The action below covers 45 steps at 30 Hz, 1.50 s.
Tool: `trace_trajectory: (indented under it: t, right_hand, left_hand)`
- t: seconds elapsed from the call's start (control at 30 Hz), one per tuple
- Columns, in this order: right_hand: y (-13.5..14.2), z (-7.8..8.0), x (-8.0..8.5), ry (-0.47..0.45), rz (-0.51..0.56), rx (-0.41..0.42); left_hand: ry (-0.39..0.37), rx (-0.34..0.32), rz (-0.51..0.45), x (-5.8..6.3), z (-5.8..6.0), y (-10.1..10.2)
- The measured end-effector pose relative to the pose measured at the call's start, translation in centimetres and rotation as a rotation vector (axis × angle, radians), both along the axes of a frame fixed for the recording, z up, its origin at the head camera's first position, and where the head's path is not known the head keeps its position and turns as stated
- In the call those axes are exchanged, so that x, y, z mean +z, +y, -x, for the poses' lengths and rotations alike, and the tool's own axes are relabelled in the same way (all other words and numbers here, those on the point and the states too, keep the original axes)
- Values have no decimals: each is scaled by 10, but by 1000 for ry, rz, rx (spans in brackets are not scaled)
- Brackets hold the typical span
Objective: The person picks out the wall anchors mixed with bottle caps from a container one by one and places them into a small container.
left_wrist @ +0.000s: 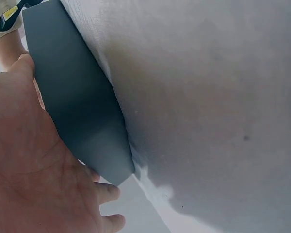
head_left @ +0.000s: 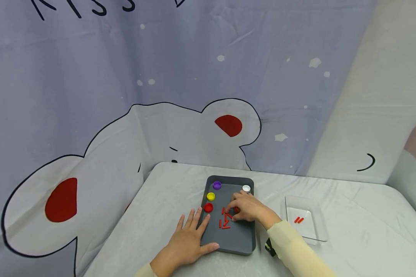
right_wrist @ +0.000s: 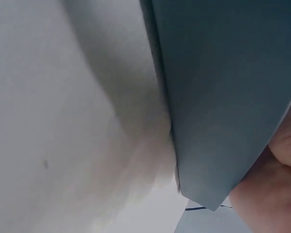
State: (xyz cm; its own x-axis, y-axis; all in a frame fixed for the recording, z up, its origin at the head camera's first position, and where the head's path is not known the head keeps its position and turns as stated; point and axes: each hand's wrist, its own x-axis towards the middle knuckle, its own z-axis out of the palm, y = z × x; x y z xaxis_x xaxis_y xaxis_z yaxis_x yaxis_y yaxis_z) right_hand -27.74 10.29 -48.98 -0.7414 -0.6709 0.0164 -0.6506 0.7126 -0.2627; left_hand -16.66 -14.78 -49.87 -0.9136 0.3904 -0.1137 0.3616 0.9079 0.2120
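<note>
Reaching down over the sticks, the thumb and index finger of the right hand (head_left: 247,207) curve with a gap between their tips, and one red stick (head_left: 229,216) lies right between them; whether they pinch it I cannot tell, and neither wrist view shows it. Close beside and nearer than those tips lie several more loose red sticks (head_left: 226,227), on the bare middle of the gray tray (head_left: 237,240). Part of a red round piece (head_left: 236,209) shows under the same fingers. Left of them and farther off sit a red cap (head_left: 208,207), a yellow cap (head_left: 210,196) and a purple cap (head_left: 217,185); just beyond the knuckles is a white cap (head_left: 246,188). The left hand (head_left: 187,240) rests at the tray's left edge, fingers spread, thumb across the near corner. Well right of the right fingers, a clear box (head_left: 308,227) holds two red sticks (head_left: 299,220). Judging by this, the sorting looks partway along: two sticks are set apart, while the loose cluster remains to be dealt with.
</note>
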Motion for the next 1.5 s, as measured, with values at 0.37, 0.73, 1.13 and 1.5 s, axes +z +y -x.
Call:
trace_trajectory:
  t: [0.37, 0.73, 1.13, 1.5]
  right_hand:
    - [2, 1, -4, 80, 46, -4]
    - [13, -4, 3, 108, 269, -18]
    - [29, -26, 22, 80, 408, -113]
    - [51, -35, 25, 121, 518, -124]
  left_hand:
    - [-2, 4, 10, 0, 0, 2]
    - [-7, 4, 11, 2, 0, 3]
    - [-21, 17, 10, 2, 0, 3]
    - [-15, 9, -5, 1, -1, 2]
